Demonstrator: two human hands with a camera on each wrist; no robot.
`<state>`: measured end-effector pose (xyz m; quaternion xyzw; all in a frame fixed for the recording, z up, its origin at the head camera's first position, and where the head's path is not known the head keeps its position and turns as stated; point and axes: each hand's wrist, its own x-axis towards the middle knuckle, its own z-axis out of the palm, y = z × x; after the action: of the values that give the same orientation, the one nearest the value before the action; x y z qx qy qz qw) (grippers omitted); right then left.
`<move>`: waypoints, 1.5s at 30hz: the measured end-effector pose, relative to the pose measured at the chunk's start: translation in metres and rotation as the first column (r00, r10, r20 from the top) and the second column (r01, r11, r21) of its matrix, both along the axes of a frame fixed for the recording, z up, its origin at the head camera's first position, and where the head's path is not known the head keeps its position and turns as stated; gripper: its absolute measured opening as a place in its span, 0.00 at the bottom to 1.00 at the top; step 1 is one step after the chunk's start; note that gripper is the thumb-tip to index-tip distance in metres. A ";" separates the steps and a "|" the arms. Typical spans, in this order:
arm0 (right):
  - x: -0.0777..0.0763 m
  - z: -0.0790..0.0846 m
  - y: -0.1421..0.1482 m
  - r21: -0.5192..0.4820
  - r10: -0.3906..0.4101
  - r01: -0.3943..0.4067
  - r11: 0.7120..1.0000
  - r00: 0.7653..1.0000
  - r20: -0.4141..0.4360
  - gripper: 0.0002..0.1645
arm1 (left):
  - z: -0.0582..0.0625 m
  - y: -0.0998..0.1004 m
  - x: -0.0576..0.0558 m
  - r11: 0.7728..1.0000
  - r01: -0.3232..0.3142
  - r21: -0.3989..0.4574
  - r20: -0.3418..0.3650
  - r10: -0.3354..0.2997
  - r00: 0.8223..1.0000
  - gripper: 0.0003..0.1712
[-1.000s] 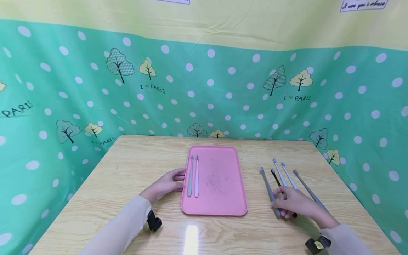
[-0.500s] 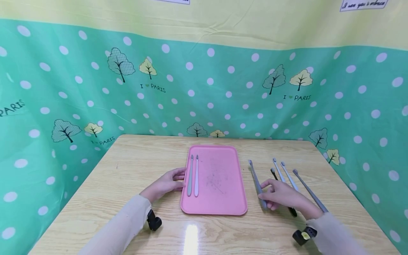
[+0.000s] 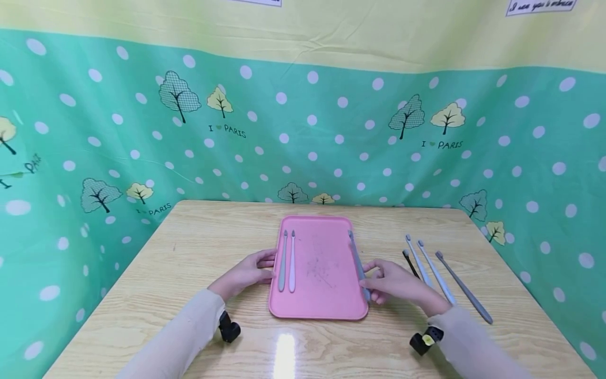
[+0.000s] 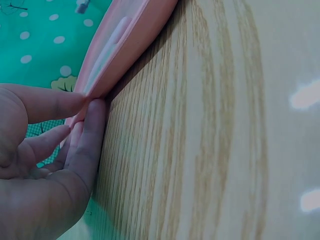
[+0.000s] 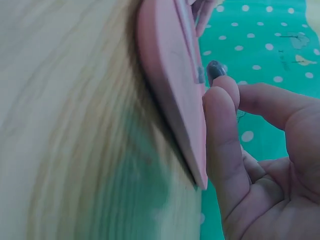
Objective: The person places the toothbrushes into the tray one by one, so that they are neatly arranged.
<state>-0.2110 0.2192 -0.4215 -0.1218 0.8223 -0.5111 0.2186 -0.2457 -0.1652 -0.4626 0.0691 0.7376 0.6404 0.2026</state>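
Toothbrush [image 3: 357, 259], slim, grey — pinching fingers [image 5: 225, 137], round-cornered tray [image 3: 322, 237]

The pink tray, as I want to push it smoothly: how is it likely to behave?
The pink tray is probably stiff, as its raised rim holds an even shape. Broad and low on the glossy table, it seems likelier to slide than tip. The two toothbrushes lying inside could shift if jolted.

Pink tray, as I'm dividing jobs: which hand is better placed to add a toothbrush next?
Likely the right hand: it pinches a gray toothbrush at the right edge of the tray; the left hand grips its left rim.
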 end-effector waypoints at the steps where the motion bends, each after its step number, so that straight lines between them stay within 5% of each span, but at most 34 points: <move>1: -0.001 0.001 -0.002 -0.006 0.003 -0.003 1.000 1.000 0.002 0.31 | 0.000 0.000 0.000 1.000 0.001 0.002 0.001 -0.001 1.000 0.41; 16: -0.023 -0.001 -0.042 -0.094 0.047 -0.044 0.995 0.998 0.036 0.26 | 0.004 0.000 0.002 1.000 0.007 -0.002 -0.001 -0.007 1.000 0.40; 45: -0.041 -0.014 -0.116 -0.126 0.061 -0.042 0.991 0.987 0.147 0.22 | 0.001 0.000 -0.002 1.000 -0.016 -0.022 0.002 0.016 1.000 0.41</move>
<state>-0.2516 0.1030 -0.4355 -0.1173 0.7672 -0.5624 0.2852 -0.2478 -0.1654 -0.4617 0.0602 0.7448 0.6341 0.1989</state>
